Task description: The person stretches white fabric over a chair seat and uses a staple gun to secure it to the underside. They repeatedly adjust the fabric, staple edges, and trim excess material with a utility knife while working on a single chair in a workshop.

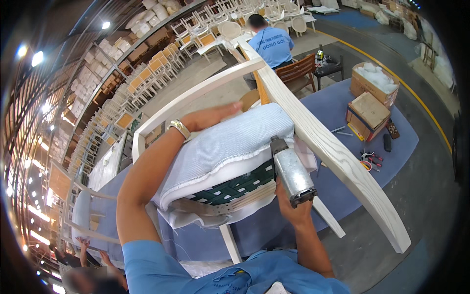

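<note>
A pale wooden chair frame lies tilted on the work table in front of me. Its seat is padded and covered in light blue fabric. The fabric's raw edge is folded back on the near side, baring white padding and dark green woven webbing. My left hand reaches across the far side of the seat, fingers stretched and slightly blurred. In my right hand is a silver staple gun, its black nose close to the seat's right corner beside the long wooden leg.
The blue-covered table holds a carton of white stuffing, another cardboard box and several hand tools at right. A co-worker sits beyond. Another person works at lower left. Stacked chairs fill the background.
</note>
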`<state>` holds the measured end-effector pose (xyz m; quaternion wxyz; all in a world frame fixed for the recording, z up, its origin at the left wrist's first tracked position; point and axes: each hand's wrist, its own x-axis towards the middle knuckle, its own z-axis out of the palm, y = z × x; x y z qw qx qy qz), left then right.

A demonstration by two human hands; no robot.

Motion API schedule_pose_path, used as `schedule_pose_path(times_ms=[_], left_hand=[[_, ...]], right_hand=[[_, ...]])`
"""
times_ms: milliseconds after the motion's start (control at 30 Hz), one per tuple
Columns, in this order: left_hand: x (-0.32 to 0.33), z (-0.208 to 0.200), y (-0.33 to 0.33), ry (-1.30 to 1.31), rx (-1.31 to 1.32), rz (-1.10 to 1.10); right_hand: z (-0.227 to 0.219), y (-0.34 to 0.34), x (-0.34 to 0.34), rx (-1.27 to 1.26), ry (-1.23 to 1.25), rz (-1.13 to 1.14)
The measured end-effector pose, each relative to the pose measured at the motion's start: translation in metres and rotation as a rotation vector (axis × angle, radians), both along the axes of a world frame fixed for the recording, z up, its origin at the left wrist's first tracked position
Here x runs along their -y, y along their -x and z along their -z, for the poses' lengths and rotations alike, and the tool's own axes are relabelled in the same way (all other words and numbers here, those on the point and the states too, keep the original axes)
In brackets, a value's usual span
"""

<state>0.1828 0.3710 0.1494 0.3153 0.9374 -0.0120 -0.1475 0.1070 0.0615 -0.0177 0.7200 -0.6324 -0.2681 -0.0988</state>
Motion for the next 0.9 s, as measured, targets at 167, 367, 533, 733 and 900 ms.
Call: schedule_pose_path(times_ms=[167,367,533,733,900], left_hand=[[0.076,-0.024,0.006,-0.162,0.029,0.212],[0.094,-0.019,0.046,-0.592,0.376,0.147],[0.106,-0.016,0.056,-0.710,0.393,0.110],[0.110,-0.014,0.061,-0.746,0.383,0.076],[0.116,-0.015,0.061,-0.742,0.371,0.072]], right_hand=[[-0.001,-0.012,0.007,0.075,0.149,0.125],[-0.003,-0.010,0.003,0.102,0.056,0.075],[-0.019,0.008,0.002,0.133,0.037,0.028],[-0.033,0.015,-0.004,0.103,0.014,0.037],[-0.035,0.015,-0.001,0.068,0.013,0.018]])
